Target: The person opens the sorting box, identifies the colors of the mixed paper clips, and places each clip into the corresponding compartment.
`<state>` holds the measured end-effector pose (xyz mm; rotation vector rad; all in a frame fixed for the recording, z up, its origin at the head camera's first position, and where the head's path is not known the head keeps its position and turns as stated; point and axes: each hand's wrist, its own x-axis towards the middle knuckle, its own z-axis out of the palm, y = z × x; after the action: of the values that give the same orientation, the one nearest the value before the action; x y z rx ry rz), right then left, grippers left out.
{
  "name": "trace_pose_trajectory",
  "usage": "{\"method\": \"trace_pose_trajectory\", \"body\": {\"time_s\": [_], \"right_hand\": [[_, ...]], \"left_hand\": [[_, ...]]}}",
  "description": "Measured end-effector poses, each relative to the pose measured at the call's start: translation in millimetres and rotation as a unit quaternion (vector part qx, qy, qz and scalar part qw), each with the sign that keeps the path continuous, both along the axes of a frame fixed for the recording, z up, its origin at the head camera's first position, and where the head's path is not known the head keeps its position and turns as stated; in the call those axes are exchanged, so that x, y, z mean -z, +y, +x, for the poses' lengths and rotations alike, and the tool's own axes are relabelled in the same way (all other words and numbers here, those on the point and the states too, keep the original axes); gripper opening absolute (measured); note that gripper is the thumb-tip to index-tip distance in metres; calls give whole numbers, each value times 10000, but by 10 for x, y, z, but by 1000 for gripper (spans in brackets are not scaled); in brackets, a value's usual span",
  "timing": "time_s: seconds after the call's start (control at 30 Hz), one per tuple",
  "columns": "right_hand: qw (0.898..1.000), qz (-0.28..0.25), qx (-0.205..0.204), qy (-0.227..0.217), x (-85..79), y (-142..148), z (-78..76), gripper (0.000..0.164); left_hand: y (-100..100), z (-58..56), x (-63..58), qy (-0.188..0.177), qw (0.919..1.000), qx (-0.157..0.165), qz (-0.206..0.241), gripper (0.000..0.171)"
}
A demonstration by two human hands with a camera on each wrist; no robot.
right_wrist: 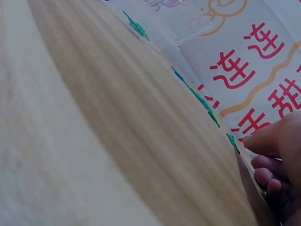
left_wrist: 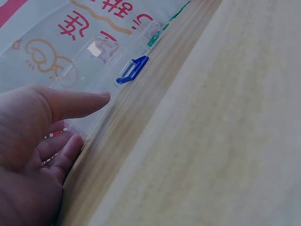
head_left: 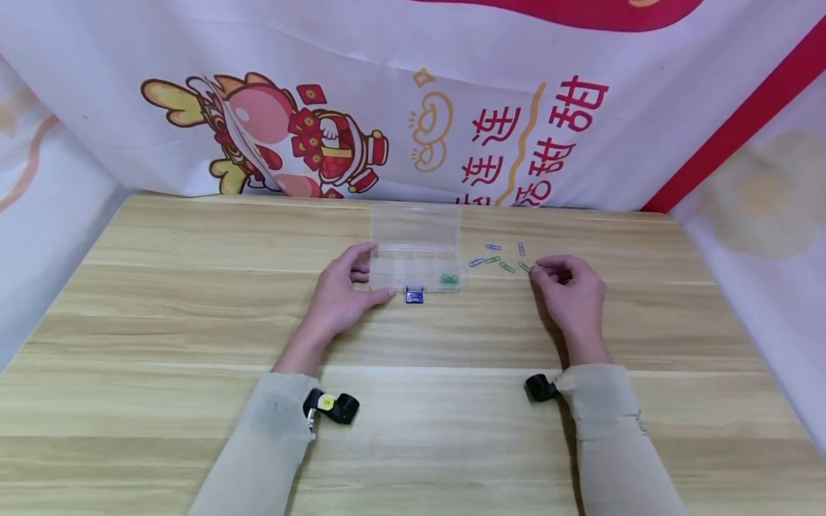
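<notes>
A clear plastic compartment box [head_left: 413,269] lies on the table with its lid [head_left: 416,226] raised at the back. Its blue latch [head_left: 414,295] hangs at the front. Green paper clips [head_left: 449,279] are in its front right compartment. My left hand [head_left: 342,290] holds the box's left end, thumb along the front edge and index finger at the back corner. My right hand [head_left: 571,290] has thumb and index tips at the end of a green paper clip [head_left: 524,266]. In the right wrist view its fingers [right_wrist: 265,141] are bent; whether they pinch the clip is unclear.
Between box and right hand lie loose blue clips, one blue clip [head_left: 476,263] nearest the box, and green clips, one green clip [head_left: 507,267] nearer the hand. A printed cloth [head_left: 400,43] hangs behind the wooden table [head_left: 426,430]. Each sleeve carries a black wrist camera [head_left: 540,388].
</notes>
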<state>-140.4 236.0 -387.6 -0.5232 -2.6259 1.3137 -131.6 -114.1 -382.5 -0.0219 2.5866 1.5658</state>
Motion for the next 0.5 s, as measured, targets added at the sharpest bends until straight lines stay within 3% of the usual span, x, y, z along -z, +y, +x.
{"method": "trace_pose_trajectory", "body": {"time_s": [0.5], "right_hand": [[9968, 713, -343, -102, -1, -11, -23, 22]], "left_hand": [[-5, -3, 2, -18, 10000, 0, -59, 81]]}}
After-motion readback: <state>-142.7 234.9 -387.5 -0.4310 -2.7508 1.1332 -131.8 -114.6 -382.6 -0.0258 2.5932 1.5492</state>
